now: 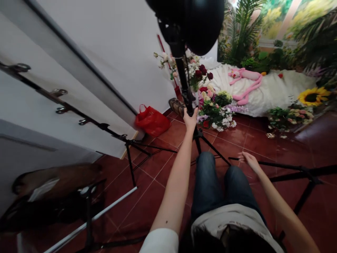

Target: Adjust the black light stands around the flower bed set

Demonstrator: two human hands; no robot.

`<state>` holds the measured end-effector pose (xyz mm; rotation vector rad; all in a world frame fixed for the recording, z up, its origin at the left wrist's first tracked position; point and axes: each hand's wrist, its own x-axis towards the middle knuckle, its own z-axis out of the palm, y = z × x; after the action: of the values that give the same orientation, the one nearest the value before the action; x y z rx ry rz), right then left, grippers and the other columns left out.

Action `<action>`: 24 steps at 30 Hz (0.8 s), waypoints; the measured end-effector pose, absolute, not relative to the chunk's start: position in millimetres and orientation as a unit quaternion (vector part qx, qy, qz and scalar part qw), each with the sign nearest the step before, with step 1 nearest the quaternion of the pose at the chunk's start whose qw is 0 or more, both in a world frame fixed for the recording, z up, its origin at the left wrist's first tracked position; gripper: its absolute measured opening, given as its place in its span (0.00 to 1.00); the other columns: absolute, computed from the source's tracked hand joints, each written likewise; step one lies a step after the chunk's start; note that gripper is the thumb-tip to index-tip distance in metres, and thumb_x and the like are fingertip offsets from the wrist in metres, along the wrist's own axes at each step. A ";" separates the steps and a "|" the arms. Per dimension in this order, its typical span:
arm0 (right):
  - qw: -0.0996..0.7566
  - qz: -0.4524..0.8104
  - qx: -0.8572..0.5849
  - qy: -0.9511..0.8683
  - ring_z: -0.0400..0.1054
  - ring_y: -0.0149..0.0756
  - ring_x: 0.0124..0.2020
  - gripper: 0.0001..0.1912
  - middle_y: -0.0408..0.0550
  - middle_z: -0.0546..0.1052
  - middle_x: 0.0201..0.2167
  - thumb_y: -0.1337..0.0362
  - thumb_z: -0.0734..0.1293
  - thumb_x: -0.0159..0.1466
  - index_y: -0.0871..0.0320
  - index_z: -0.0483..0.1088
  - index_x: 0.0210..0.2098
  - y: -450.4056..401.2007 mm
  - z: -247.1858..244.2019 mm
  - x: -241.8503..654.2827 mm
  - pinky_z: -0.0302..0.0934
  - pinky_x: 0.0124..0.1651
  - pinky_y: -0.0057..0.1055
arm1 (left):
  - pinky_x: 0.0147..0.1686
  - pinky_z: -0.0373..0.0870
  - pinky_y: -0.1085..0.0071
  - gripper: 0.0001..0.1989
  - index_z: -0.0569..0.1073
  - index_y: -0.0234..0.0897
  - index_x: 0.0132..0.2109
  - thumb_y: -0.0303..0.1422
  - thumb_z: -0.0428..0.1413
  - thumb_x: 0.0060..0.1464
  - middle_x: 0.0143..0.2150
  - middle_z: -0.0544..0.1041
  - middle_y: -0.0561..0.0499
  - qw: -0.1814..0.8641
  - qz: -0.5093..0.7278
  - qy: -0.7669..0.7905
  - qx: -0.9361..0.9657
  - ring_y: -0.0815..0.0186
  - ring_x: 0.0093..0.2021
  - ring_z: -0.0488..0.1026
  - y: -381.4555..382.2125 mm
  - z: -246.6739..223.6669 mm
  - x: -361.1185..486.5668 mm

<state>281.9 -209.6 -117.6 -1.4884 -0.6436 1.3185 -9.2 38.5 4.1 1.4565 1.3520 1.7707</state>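
Observation:
My left hand [190,118] is wrapped round the black pole of a light stand [182,73], low down near its legs. Atop that pole sits a large black lamp head [195,24], cut off by the upper edge of the view. My right hand [248,160] hovers over the floor to the right of my knees, its fingers loosely extended and holding nothing. Close to those fingers is the end of a black leg of another stand [302,170]; whether they touch it I cannot tell.
A red plastic bag [152,121] rests by the wall. Beyond the stand are artificial flowers [217,109], a pink plush toy [247,75] on white cloth [284,93], and a sunflower [313,96]. Another black stand [129,151] and a white tube [105,211] are at left.

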 end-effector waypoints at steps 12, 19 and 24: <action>0.694 0.295 -0.656 -0.025 0.77 0.35 0.27 0.12 0.53 0.81 0.30 0.53 0.72 0.55 0.55 0.78 0.31 -407.2 -104.5 399.5 0.75 0.33 0.29 | 0.69 0.53 0.54 0.23 0.56 0.31 0.60 0.39 0.43 0.62 0.63 0.61 0.28 0.077 0.666 0.625 0.400 0.50 0.67 0.61 -1.7 -46.7 49.2; 0.740 0.232 -0.631 0.005 0.76 0.31 0.27 0.16 0.50 0.81 0.28 0.51 0.74 0.54 0.57 0.78 0.32 -448.3 -75.4 414.1 0.73 0.34 0.25 | 0.54 0.72 0.60 0.17 0.61 0.35 0.55 0.33 0.42 0.61 0.51 0.74 0.36 0.312 0.595 0.508 0.539 0.60 0.50 0.76 -89.7 -75.2 231.6; 0.740 0.229 -0.632 -0.026 0.76 0.33 0.29 0.22 0.50 0.81 0.30 0.44 0.74 0.52 0.56 0.78 0.33 -467.5 -68.0 406.7 0.73 0.36 0.28 | 0.50 0.73 0.65 0.20 0.66 0.37 0.50 0.48 0.48 0.62 0.43 0.79 0.42 0.540 0.438 0.201 0.690 0.66 0.42 0.79 -163.5 -29.4 391.7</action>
<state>406.7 -467.5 -68.0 -1.3872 -0.0570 0.5016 391.7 -163.5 -29.4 1.6391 0.4784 1.0411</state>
